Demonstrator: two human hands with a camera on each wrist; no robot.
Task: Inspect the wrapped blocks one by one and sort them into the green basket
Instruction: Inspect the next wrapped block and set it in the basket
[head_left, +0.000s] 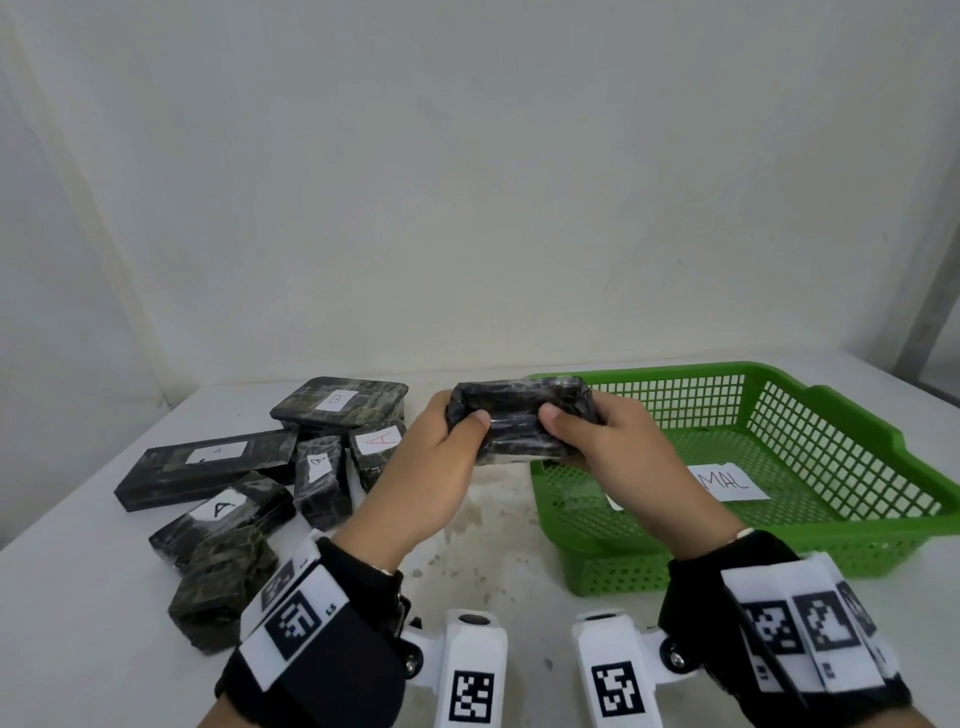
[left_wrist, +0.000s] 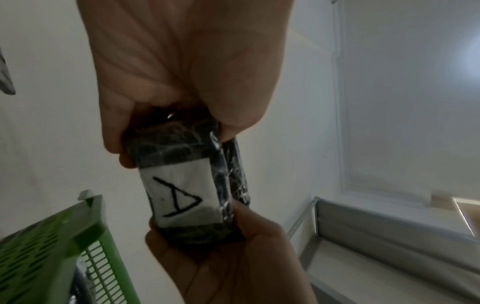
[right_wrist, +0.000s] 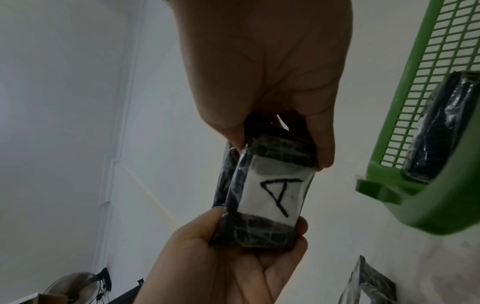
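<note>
A dark wrapped block (head_left: 519, 423) is held in the air between both hands, just left of the green basket (head_left: 810, 441). My left hand (head_left: 462, 418) grips its left end and my right hand (head_left: 566, 421) its right end, thumbs on the near face. The wrist views show the block's (left_wrist: 182, 185) underside with a white label marked "A" (right_wrist: 275, 195). Several more wrapped blocks (head_left: 234, 483), labelled A or B, lie in a pile on the table at the left. Another wrapped block (right_wrist: 441, 127) lies inside the basket (right_wrist: 389, 191).
A paper label ending in "MAL" (head_left: 727, 480) lies on the basket floor. The white table (head_left: 493, 545) meets a plain white wall behind. A metal shelf frame (left_wrist: 363, 226) stands off to the side.
</note>
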